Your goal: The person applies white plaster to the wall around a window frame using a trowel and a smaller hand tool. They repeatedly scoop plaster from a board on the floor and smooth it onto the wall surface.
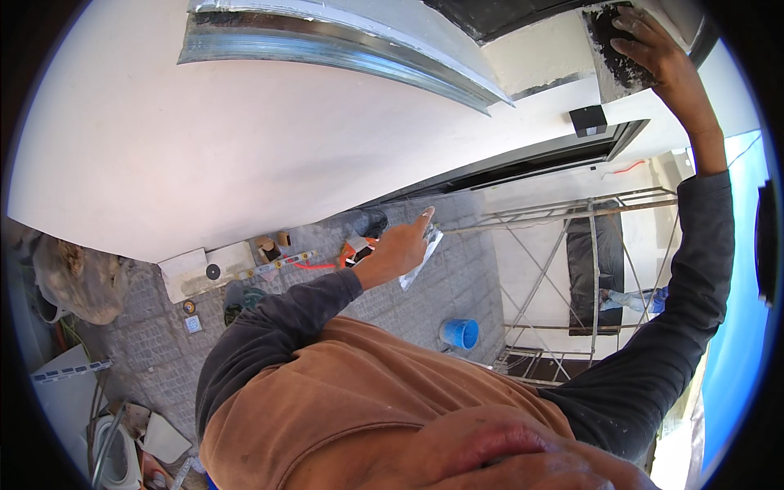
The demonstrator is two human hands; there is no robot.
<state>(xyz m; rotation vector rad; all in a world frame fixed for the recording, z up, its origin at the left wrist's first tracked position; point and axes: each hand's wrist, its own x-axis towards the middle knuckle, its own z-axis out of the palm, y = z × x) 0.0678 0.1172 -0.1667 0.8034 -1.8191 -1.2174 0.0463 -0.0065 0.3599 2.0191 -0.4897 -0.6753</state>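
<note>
At the upper right, my right hand [645, 41] is raised against the wall, its fingers curled over a flat dark plate [611, 61] smeared with white plaster. Pale plaster patches [535, 57] cover the surface beside the plate. Lower down, in front of my chest, my left hand [400, 247] is closed on a white-smeared flat tool [422, 263], with the thumb or a finger pointing up. Most of this tool is hidden behind the hand, so its exact kind cannot be told.
A metal profile [343, 57] runs along the wall at the top; a small black box [588, 121] juts out nearby. Scaffolding [594, 269] stands right, with a person's leg [633, 300] behind. Below are a blue bucket [460, 333], a spirit level [282, 263] and a filled sack [77, 278].
</note>
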